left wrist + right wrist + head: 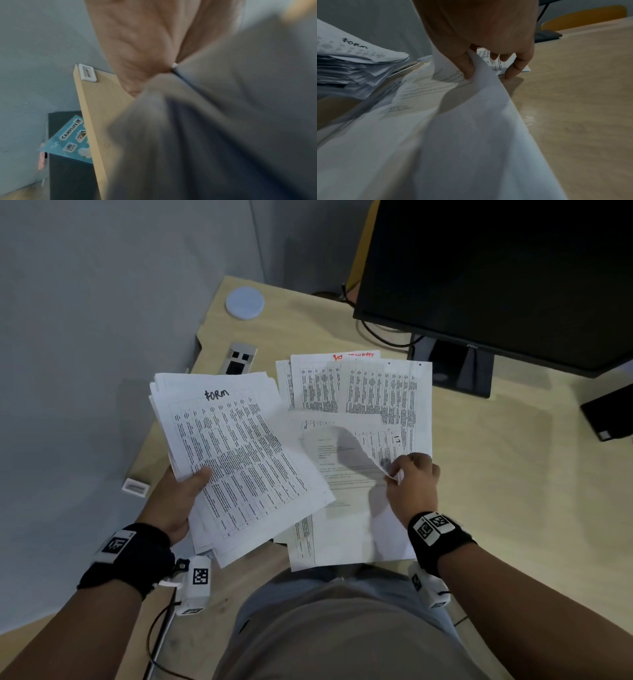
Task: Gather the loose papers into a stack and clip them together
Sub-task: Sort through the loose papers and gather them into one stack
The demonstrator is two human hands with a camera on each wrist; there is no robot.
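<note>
My left hand [186,487] grips a thick, uneven stack of printed sheets [236,453], the top one marked "FORM", held above the desk's left edge. That stack [356,70] also shows at the left of the right wrist view. My right hand [409,479] pinches the right edge of a white sheet [356,460] between thumb and fingers and lifts it off the other loose papers [359,392] spread on the desk. The lifted sheet [479,115] curls up under my fingers [467,67]. The left wrist view shows only my palm [137,47] and blurred grey paper. No clip is visible.
A black monitor [496,278] stands at the back right of the wooden desk [513,474]. A round white disc [245,302] and a metal socket plate [239,359] lie at the back left, a small white frame [135,487] at the left edge. A grey partition wall borders the left.
</note>
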